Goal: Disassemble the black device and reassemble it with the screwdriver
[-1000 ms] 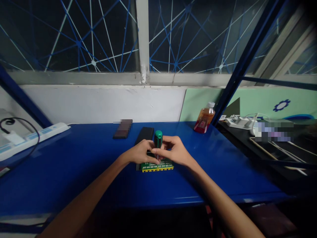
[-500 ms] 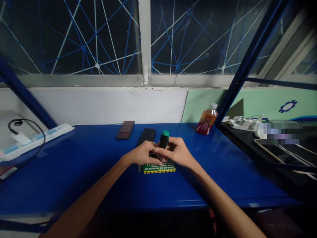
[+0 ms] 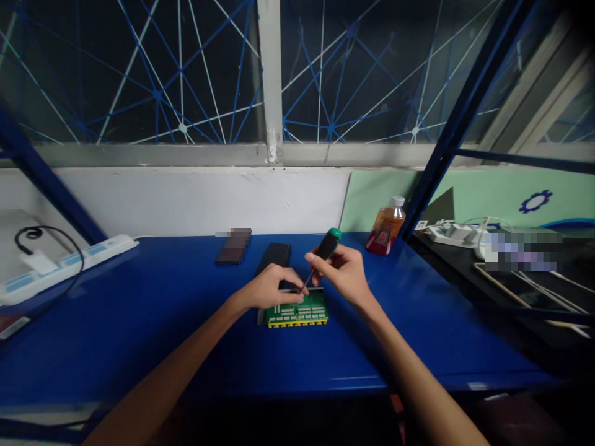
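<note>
Leftmost, a white power strip (image 3: 69,269) lies on the blue surface (image 3: 186,359). The left hand (image 3: 272,288) reaches over the green circuit board (image 3: 297,313), its grip near the screwdriver's tip; whether it pinches anything, I cannot tell. The right hand's (image 3: 344,272) grip pinches the tilted screwdriver (image 3: 328,244).

The blue table (image 3: 186,347) bears a green circuit board (image 3: 304,313) mid-surface. Toward its back edge lie a black slab (image 3: 277,253) and dark flat object (image 3: 232,248); a bottle (image 3: 387,228) stands near the back right corner.
</note>
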`<state>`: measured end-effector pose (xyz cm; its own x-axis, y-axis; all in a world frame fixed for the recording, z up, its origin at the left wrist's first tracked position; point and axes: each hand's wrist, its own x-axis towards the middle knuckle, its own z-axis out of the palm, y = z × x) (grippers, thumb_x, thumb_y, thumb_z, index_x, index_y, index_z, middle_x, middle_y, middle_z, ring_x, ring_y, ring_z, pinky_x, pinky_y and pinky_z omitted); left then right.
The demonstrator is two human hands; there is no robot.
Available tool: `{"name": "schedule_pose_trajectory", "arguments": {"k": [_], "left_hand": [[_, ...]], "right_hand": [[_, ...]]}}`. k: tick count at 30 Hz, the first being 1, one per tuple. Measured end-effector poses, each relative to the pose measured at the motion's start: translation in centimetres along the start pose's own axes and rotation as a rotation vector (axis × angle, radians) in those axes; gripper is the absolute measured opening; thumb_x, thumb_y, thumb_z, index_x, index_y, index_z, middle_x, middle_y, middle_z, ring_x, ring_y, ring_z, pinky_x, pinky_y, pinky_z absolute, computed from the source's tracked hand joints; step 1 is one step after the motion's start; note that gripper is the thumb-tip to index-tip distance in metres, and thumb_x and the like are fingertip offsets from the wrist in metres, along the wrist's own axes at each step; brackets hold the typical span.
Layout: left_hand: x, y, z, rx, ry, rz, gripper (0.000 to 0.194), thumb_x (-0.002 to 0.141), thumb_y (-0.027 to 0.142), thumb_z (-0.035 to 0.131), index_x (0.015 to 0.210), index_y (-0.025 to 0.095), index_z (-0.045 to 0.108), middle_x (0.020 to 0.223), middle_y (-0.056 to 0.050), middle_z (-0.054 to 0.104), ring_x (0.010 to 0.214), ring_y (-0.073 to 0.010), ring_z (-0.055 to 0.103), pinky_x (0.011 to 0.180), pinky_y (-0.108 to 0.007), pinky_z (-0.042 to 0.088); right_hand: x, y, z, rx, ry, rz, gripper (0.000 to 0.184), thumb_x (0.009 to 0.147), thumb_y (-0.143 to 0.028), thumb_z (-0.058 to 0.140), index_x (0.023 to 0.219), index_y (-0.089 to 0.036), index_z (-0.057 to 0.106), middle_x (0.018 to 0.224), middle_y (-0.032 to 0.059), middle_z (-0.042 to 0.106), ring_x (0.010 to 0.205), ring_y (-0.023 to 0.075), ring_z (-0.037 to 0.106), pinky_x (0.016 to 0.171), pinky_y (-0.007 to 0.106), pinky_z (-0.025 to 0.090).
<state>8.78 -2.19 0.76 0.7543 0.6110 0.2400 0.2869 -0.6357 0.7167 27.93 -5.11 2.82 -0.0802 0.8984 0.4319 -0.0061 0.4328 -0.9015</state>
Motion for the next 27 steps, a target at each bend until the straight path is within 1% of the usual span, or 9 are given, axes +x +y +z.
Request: {"name": "schedule_pose_trajectory", "arguments": {"k": [3, 5, 8, 11, 15, 18, 20, 23, 27], "left_hand": [[0.7, 0.2, 0.3, 0.010, 0.122, -0.047, 0.019, 0.077, 0.026, 0.071, 0.093, 0.016, 0.074, 0.087, -0.005, 0.074, 0.085, -0.0195, 0.067, 0.084, -0.032, 0.050], [1.5, 0.2, 0.3, 0.045, 0.155, -0.050, 0.021, 0.077, 0.022, 0.069, 0.097, 0.016, 0.073, 0.083, -0.004, 0.075, 0.085, -0.0196, 0.068, 0.087, -0.032, 0.048], [3.3, -0.1, 0.0, 0.160, 0.132, -0.043, 0.025, 0.078, 0.021, 0.066, 0.102, 0.017, 0.073, 0.083, -0.004, 0.075, 0.086, -0.0205, 0.067, 0.086, -0.033, 0.047], [5.2, -0.6, -0.4, 0.272, 0.105, -0.075, 0.031, 0.078, 0.019, 0.062, 0.108, 0.020, 0.071, 0.086, -0.003, 0.075, 0.085, -0.0213, 0.067, 0.084, -0.034, 0.047], [6.6, -1.4, -0.2, 0.356, 0.088, -0.101, 0.033, 0.077, 0.016, 0.063, 0.108, 0.020, 0.071, 0.087, -0.002, 0.075, 0.088, -0.0227, 0.068, 0.082, -0.033, 0.047], [6.1, -2.1, 0.1, 0.332, 0.076, -0.096, 0.034, 0.077, 0.016, 0.064, 0.110, 0.020, 0.070, 0.092, -0.003, 0.075, 0.091, -0.0222, 0.068, 0.084, -0.033, 0.048], [5.1, -2.4, 0.0, 0.323, 0.107, -0.084, 0.033, 0.079, 0.016, 0.062, 0.110, 0.020, 0.070, 0.095, -0.004, 0.075, 0.091, -0.0211, 0.068, 0.083, -0.032, 0.049], [3.1, -2.3, -1.0, 0.315, 0.152, -0.075, 0.028, 0.082, 0.020, 0.059, 0.108, 0.019, 0.071, 0.097, -0.006, 0.075, 0.090, -0.0203, 0.068, 0.082, -0.031, 0.050], [0.2, -1.6, -2.9, 0.209, 0.191, -0.073, 0.022, 0.082, 0.026, 0.063, 0.100, 0.019, 0.074, 0.098, -0.007, 0.074, 0.089, -0.0203, 0.067, 0.084, -0.034, 0.049]], "right_hand": [[0.5, -0.4, -0.7, -0.025, 0.158, -0.073, 0.025, 0.075, -0.040, 0.073, 0.073, -0.017, 0.062, 0.052, -0.0008, 0.061, 0.041, 0.0139, 0.058, 0.042, 0.027, 0.045], [0.8, -0.6, -1.4, -0.058, 0.271, -0.125, 0.026, 0.076, -0.040, 0.072, 0.071, -0.017, 0.062, 0.053, -0.0003, 0.061, 0.041, 0.0138, 0.057, 0.042, 0.028, 0.045], [1.2, -0.8, -2.4, -0.115, 0.405, -0.169, 0.027, 0.078, -0.042, 0.071, 0.071, -0.017, 0.062, 0.054, 0.0001, 0.061, 0.041, 0.0142, 0.056, 0.043, 0.028, 0.045], [1.3, -0.6, -3.1, -0.155, 0.458, -0.178, 0.029, 0.078, -0.043, 0.069, 0.070, -0.017, 0.061, 0.052, 0.0002, 0.060, 0.041, 0.0145, 0.056, 0.043, 0.028, 0.045], [1.4, 0.2, -3.3, -0.230, 0.471, -0.166, 0.030, 0.078, -0.046, 0.068, 0.071, -0.018, 0.062, 0.053, 0.0002, 0.061, 0.042, 0.0141, 0.056, 0.046, 0.029, 0.046], [1.3, 0.7, -3.3, -0.289, 0.461, -0.167, 0.029, 0.079, -0.046, 0.068, 0.073, -0.018, 0.063, 0.054, 0.0007, 0.062, 0.043, 0.0142, 0.055, 0.048, 0.030, 0.046], [1.2, 0.9, -3.3, -0.311, 0.449, -0.168, 0.029, 0.080, -0.045, 0.067, 0.073, -0.018, 0.064, 0.054, 0.0005, 0.062, 0.044, 0.0146, 0.056, 0.050, 0.030, 0.046], [1.3, 1.0, -3.1, -0.313, 0.401, -0.144, 0.030, 0.080, -0.047, 0.067, 0.070, -0.018, 0.061, 0.052, 0.0000, 0.061, 0.044, 0.0149, 0.056, 0.051, 0.030, 0.046], [1.7, 1.2, -1.6, -0.263, 0.218, -0.054, 0.034, 0.079, -0.050, 0.066, 0.073, -0.018, 0.060, 0.054, 0.0008, 0.062, 0.043, 0.0158, 0.058, 0.047, 0.029, 0.044]]}}
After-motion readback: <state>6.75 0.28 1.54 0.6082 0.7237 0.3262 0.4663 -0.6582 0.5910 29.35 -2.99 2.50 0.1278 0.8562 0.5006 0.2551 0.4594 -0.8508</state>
